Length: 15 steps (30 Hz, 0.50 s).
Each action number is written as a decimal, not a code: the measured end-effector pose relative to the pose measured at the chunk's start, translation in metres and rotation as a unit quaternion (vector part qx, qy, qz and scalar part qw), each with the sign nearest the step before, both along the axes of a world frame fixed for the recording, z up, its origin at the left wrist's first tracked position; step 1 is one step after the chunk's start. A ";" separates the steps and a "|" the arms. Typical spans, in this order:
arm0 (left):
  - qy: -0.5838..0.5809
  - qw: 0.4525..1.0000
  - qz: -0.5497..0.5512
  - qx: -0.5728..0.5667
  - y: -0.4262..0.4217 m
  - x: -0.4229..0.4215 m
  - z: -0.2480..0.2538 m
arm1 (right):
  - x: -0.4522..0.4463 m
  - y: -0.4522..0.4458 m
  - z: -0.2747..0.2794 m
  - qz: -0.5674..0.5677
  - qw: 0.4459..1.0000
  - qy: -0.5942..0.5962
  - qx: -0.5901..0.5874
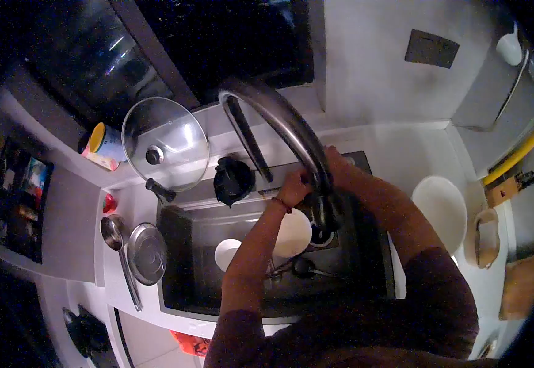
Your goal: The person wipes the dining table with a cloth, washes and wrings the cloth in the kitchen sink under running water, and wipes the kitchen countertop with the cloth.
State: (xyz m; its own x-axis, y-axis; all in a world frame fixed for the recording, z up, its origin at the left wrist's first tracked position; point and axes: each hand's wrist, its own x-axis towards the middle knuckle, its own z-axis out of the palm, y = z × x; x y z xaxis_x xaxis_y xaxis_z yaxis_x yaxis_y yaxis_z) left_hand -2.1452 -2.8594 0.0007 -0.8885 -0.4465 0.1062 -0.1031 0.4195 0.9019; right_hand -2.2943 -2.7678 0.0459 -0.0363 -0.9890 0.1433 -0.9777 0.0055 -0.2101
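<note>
My left hand (294,189), with a dark band at the wrist, is at the back rim of the sink (202,227), just left of the tap (279,119). Its fingers look curled, and what they hold, if anything, is hidden. My right hand (339,164) reaches behind the tap's spout to the back rim; its fingers do not show clearly. Below my hands, a large pale bowl (294,233) lies in the sink, partly behind my left forearm. Beside it are a smaller white bowl (225,253) and a dark ladle-like utensil (304,267).
A glass lid (175,132) leans at the window behind a black object (232,181). Left of the sink lie a metal ladle (115,236) and a round metal lid (147,254). A white basin (440,211) and a knife block (503,191) stand on the right.
</note>
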 end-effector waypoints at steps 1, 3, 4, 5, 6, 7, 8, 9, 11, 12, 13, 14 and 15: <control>-0.012 0.998 -0.022 0.060 0.001 0.005 0.004 | -0.007 0.002 -0.001 0.136 0.987 -0.048 -0.065; -0.019 0.999 -0.010 0.033 -0.007 0.004 -0.019 | -0.015 -0.001 -0.012 0.147 0.980 -0.120 -0.065; -0.021 1.000 0.000 0.006 -0.008 0.003 -0.023 | -0.018 -0.003 -0.019 0.155 0.968 -0.186 -0.064; -0.020 1.000 0.001 0.007 -0.008 0.002 -0.028 | -0.018 -0.004 -0.028 0.156 0.968 -0.185 -0.063; -0.012 1.000 0.014 -0.003 -0.005 0.001 -0.027 | -0.017 -0.003 -0.036 0.084 0.962 -0.256 -0.053; -0.002 1.000 0.029 -0.013 -0.003 0.000 -0.026 | -0.020 -0.005 -0.048 0.011 0.946 -0.321 -0.042; 0.002 0.999 0.031 -0.011 -0.001 -0.001 -0.025 | -0.021 -0.010 -0.061 0.013 0.947 -0.318 -0.039; 0.016 1.000 0.026 -0.007 0.001 -0.001 -0.024 | -0.023 -0.018 -0.081 0.050 0.925 -0.358 -0.114; 0.031 0.999 0.020 -0.004 0.005 0.000 -0.017 | -0.018 -0.018 -0.085 0.088 0.895 -0.395 -0.188; 0.023 0.999 0.011 0.025 0.008 0.002 -0.010 | -0.013 -0.013 -0.076 -0.018 0.739 -0.664 -0.116; 0.015 0.998 0.002 0.055 0.011 0.003 -0.005 | -0.008 -0.010 -0.069 -0.121 0.499 -0.858 -0.030; 0.016 0.998 0.002 0.054 0.011 0.002 -0.004 | -0.011 -0.011 -0.078 -0.120 0.499 -0.858 -0.031; -0.024 0.999 0.007 0.048 0.011 0.002 -0.003 | -0.015 -0.017 -0.096 0.004 0.427 -0.904 -0.019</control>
State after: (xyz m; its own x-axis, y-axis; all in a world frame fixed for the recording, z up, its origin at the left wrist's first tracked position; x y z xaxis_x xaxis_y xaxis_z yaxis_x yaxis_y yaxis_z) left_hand -2.1428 -2.8485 -0.0027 -0.8850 -0.4652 0.0208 -0.1516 0.3300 0.9317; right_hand -2.3095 -2.7848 -0.0499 -0.1171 -0.9885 -0.0953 0.7824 -0.0327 -0.6219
